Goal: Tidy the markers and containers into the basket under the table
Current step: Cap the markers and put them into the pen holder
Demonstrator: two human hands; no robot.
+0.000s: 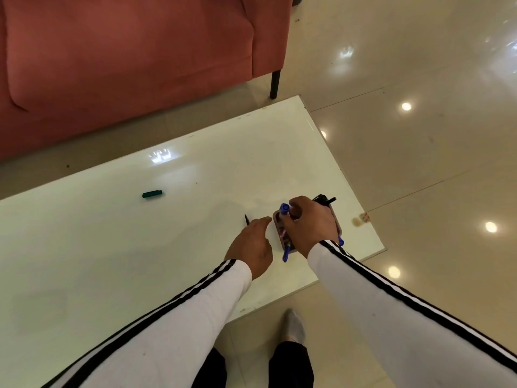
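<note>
a: what colour is the surface [195, 169]?
b: glossy white. the sofa [126, 65] behind it is rusty red with a black leg [274, 84].
a: and the markers?
b: one green cap [152, 194] lies alone; the ones in the brownish tray [277, 219] are blue [285, 210] and black [326, 200].
a: the sleeves [181, 317]?
b: white with black stripes. the floor [419, 65] is shiny beige, the sock [294, 326] grey.

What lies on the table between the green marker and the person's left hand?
In the head view, mostly bare white table separates the green marker from the left hand; only a thin black pen lies just beyond that hand's fingers.
</note>
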